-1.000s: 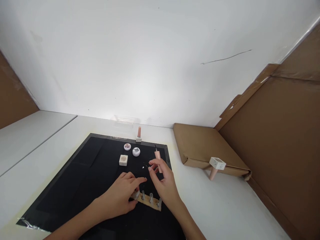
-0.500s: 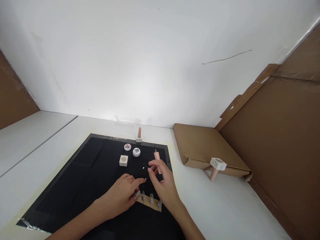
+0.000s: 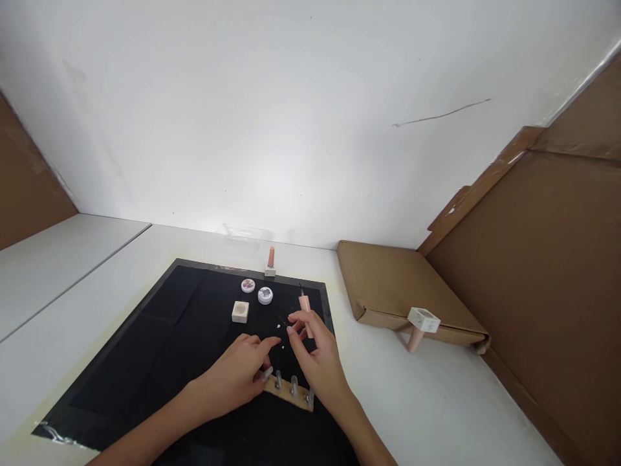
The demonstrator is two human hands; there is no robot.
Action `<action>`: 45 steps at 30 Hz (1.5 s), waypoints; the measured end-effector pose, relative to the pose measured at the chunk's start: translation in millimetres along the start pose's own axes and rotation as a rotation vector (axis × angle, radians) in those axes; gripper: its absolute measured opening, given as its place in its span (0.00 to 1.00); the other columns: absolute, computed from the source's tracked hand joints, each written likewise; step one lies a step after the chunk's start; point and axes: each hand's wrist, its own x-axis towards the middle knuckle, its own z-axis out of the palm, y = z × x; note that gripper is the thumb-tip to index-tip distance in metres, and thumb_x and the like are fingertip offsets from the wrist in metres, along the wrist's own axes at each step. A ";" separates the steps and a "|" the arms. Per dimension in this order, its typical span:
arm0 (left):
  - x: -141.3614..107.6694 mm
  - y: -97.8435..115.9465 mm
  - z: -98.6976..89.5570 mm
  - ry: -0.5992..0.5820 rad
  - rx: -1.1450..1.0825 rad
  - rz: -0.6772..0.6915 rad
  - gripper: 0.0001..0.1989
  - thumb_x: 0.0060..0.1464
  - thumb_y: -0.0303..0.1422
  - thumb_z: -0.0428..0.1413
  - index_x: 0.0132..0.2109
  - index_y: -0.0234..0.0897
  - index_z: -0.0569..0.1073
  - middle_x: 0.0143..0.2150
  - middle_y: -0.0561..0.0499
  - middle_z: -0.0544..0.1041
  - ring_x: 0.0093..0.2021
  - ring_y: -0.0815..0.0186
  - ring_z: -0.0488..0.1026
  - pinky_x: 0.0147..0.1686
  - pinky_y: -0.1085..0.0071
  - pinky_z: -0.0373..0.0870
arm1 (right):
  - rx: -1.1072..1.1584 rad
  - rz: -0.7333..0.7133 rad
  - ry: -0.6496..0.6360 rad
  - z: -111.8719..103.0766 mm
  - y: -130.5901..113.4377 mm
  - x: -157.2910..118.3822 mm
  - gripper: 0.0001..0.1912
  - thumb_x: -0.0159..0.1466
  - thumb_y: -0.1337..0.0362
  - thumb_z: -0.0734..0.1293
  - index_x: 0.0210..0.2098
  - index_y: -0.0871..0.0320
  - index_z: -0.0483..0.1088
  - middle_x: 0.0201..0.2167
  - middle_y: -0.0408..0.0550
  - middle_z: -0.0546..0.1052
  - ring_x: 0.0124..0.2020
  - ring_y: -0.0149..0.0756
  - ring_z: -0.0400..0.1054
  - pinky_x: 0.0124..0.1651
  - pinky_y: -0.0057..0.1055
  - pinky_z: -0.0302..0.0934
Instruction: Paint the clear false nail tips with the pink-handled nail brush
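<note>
A white block (image 3: 240, 312) and two round pots (image 3: 257, 290) sat on the black mat (image 3: 145, 343), left of the cardboard box (image 3: 392, 278). Nearer, the wooden strip (image 3: 286, 391) bore clear tips; the left hand (image 3: 237, 372) covered its left end, grip unclear. The right hand (image 3: 315, 343) held the peach-handled brush (image 3: 305, 305), bristles outward.

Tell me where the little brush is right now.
In the head view, the brush points up from the fingers of the right hand, over the black mat's right side, right of the two round white tins.

Bright wall, softly shadowed corners
</note>
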 end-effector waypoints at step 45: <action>3.0 -16.3 10.3 0.071 -0.237 -0.100 0.34 0.45 0.23 0.53 0.61 0.36 0.59 0.40 0.50 0.76 0.46 0.59 0.68 0.49 0.64 0.65 | -0.133 0.228 0.010 -13.2 23.4 -94.6 0.09 0.55 0.70 0.63 0.35 0.52 0.66 0.34 0.47 0.76 0.37 0.41 0.73 0.36 0.29 0.67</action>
